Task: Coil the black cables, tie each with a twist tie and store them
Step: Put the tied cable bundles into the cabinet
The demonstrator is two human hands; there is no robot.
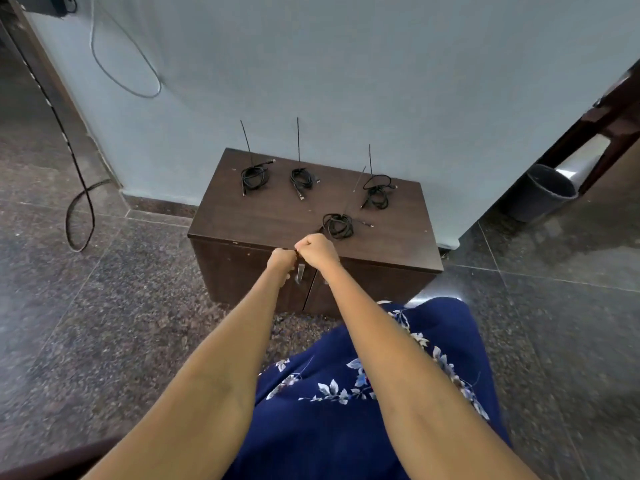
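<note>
- Four coiled black cables lie on the brown cabinet [242,220] at the centre of the frame, each with a long thin tie sticking out of it.
- The left coil [254,176] and the middle coil [302,179] sit along the back of the top, near the wall.
- The right coil [377,195] lies toward the right side; the front coil [337,225] lies nearest the front edge, well apart from the others.
- The left hand [282,261] is curled at the cabinet's front edge, just above a metal door handle [300,273]; what it grasps cannot be told.
- The right hand [317,250] is clenched into a fist, touching the left hand, just in front of the front coil; whether it pinches anything is hidden.
- A dark bin [543,192] stands on the floor at right.
- A loose black cord [80,216] loops over the floor at left.
</note>
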